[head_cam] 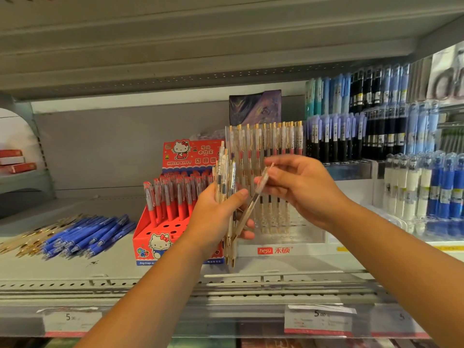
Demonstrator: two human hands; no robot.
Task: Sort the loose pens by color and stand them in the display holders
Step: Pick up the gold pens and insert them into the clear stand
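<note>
My left hand (221, 217) grips a bundle of several clear gold-tipped pens (227, 182), tips pointing down. My right hand (298, 187) pinches one more gold pen (253, 202) by its upper end, slanted against the bundle. Behind both hands stands a clear display holder (301, 237) partly filled with matching gold pens (271, 139). A red Hello Kitty holder (160, 229) with red pens (173, 194) sits to its left, several front holes bare. Loose blue pens (88, 234) and loose gold pens (32, 237) lie on the shelf at the left.
Tiered racks of blue, black and white pens (376, 131) fill the right side. The upper shelf (200, 46) overhangs close above. Price tags (319, 320) line the shelf's front rail. Small red boxes (15, 162) sit at the far left.
</note>
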